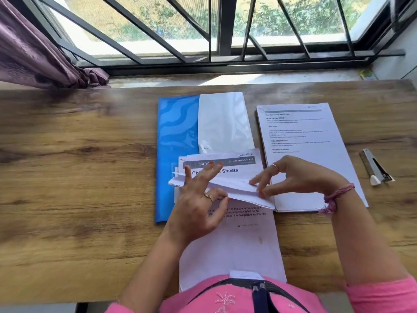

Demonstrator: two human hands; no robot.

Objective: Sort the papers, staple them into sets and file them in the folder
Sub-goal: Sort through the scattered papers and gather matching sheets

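A blue folder (176, 141) with a white flap lies flat in the middle of the wooden table (79, 168). In front of it I hold a bundle of printed papers (232, 175), its pages lifted and bent. My left hand (200, 199) pins the bundle's left part with spread fingers. My right hand (291, 177) pinches the bundle's right edge between thumb and fingers. Under the bundle a single sheet (234, 245) reaches toward my body. A second stack of papers (306, 154) lies to the right of the folder. A silver stapler (375, 168) rests at the far right.
A barred window (225, 30) and its stone sill (225, 79) run along the table's far edge. A purple curtain (33, 53) hangs at the back left. The table's left half shows bare wood.
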